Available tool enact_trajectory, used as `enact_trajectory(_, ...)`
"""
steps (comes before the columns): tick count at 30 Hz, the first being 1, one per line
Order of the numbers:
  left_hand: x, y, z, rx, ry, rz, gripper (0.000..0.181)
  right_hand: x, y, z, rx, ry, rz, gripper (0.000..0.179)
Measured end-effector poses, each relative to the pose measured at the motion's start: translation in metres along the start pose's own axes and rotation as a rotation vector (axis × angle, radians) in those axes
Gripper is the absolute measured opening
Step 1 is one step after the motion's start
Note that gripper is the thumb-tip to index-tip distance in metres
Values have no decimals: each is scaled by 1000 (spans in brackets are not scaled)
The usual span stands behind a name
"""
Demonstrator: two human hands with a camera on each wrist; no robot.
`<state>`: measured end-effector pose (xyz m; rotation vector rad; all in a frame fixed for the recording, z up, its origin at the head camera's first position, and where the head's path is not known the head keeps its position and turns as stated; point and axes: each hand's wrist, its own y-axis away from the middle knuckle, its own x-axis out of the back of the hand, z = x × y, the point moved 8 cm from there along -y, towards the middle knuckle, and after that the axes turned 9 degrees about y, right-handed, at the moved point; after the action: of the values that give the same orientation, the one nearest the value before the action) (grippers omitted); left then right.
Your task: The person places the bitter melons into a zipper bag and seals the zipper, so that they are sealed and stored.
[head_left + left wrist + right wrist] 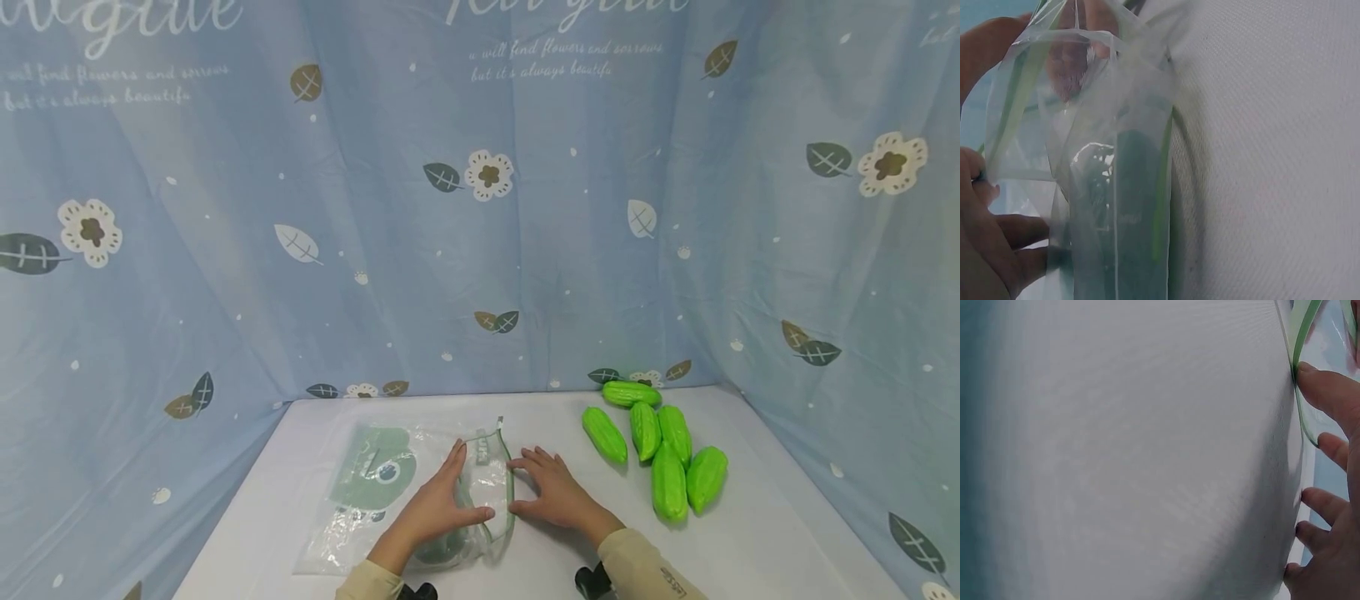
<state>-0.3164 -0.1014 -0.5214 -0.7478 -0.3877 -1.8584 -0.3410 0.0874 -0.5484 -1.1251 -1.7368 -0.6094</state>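
A clear plastic zip bag (322,533) with a green cartoon print and green strips along its mouth lies flat on the table, its mouth spread apart toward the right. My left hand (435,508) reaches over the bag beside the mouth, thumb and fingers spread wide against the plastic. On the other side of the mouth, my right hand (558,496) touches the green-edged rim (1300,400) with thumb and index fingertips apart along it. In the left wrist view, fingers show through the see-through bag (1094,206).
Several bright green bitter melons (670,483) lie in a loose group on the right side of the white table (787,533). A blue patterned curtain (555,275) hangs behind the table and along both sides.
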Motion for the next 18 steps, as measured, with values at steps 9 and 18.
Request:
enact_trajectory(9, -1, 1, -1, 13, -13, 4, 120, 6, 2, 3, -28, -77, 13, 64)
enact_trajectory(18, 0, 2, -1, 13, -3, 2, 120, 19, 14, 11, -20, -82, 56, 75)
